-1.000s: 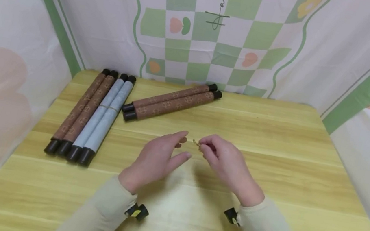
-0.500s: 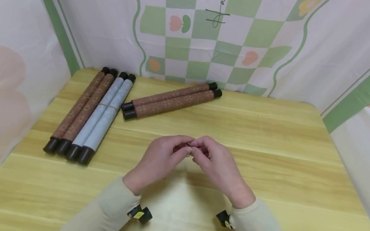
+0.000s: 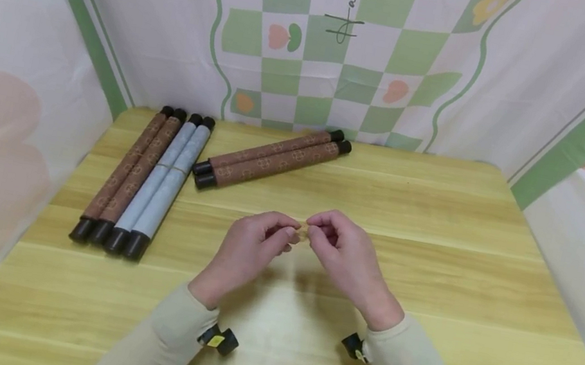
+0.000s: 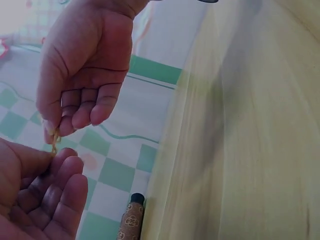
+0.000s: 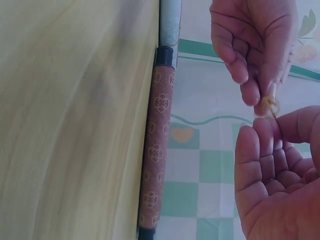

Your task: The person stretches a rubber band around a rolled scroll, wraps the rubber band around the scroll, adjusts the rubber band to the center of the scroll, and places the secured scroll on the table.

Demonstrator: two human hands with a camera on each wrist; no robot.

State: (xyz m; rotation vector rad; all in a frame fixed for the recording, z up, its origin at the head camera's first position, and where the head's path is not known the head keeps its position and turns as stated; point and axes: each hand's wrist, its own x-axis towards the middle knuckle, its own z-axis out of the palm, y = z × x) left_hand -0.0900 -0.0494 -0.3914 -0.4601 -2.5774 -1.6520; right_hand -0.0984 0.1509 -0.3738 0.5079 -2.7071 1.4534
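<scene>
Above the middle of the table, a small yellow rubber band [image 3: 304,233] is stretched a little between both hands. My left hand [image 3: 252,246] pinches one side of it with thumb and forefinger. The opposite side is pinched by my right hand [image 3: 351,259]. In the left wrist view the rubber band [image 4: 55,142] is a thin strand between the fingertips; in the right wrist view the rubber band [image 5: 271,106] looks looped or twisted. Behind the hands lie two brown patterned scrolls [image 3: 275,163] with black ends, side by side and slanted.
At the left of the wooden table [image 3: 455,289] lie two more brown scrolls [image 3: 132,171]. Touching them are two pale blue scrolls [image 3: 165,186] with a band around their middle. A patterned cloth [image 3: 319,76] hangs behind the table's back edge.
The left hand came in from the left and took hold of the rubber band, which the right hand held alone. The fingertips then drew slightly apart. The scrolls have stayed put.
</scene>
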